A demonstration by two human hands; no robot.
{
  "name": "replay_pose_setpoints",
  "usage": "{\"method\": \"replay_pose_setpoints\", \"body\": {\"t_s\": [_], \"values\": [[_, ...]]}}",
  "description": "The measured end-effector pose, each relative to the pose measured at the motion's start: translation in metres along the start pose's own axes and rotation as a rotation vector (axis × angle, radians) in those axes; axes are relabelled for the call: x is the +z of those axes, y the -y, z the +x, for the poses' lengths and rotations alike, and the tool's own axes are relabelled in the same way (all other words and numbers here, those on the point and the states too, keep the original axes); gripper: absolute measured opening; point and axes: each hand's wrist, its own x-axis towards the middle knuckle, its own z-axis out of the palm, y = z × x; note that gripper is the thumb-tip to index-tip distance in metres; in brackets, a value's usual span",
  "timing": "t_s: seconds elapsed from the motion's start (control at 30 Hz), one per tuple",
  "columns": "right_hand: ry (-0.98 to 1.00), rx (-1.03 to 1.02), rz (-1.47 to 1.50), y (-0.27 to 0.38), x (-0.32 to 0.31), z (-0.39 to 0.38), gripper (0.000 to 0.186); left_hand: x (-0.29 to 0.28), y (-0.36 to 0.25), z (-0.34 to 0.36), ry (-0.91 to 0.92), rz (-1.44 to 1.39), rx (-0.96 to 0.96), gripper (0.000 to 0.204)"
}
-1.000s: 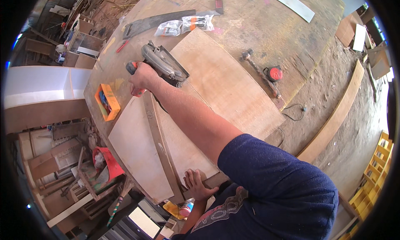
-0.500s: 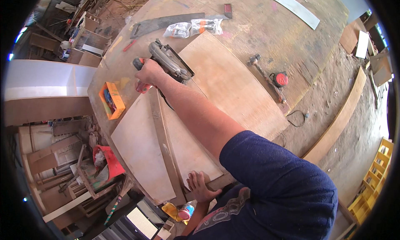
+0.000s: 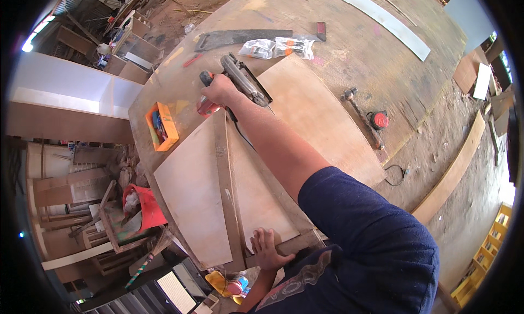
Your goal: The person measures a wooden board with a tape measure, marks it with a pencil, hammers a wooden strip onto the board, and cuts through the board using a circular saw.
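Plywood sheet (image 3: 305, 112) on dusty round workbench (image 3: 382, 57), cluttered workshop around.

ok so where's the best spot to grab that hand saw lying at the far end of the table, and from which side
Probably by the dark handle at the left end of the hand saw, coming from the left. It lies flat on the table, the long blade running right toward the plastic bags, so the handle end is the free one.

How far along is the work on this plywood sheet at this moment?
Done: a wooden strip lies across the plywood sheet. In hand: right hand grips a power tool at the sheet's far edge; left hand presses the near edge. No cut line is visible in the sheet.
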Motion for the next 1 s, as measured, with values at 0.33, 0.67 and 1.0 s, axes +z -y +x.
{"method": "replay_pose_setpoints", "body": {"t_s": [0.33, 0.67, 1.0], "values": [[0.039, 0.037, -0.02, 0.003, 0.008, 0.005, 0.06, -0.003, -0.005, -0.005, -0.077, -0.058, -0.01, 0.134], [-0.219, -0.288, -0.112, -0.01, 0.001, -0.036, 0.045, -0.009, -0.003, -0.006, -0.137, -0.09, 0.057, 0.133], [-0.239, -0.31, 0.069, -0.04, -0.055, -0.287, 0.045, -0.007, 0.003, -0.013, -0.057, -0.134, 0.03, 0.136]]}}
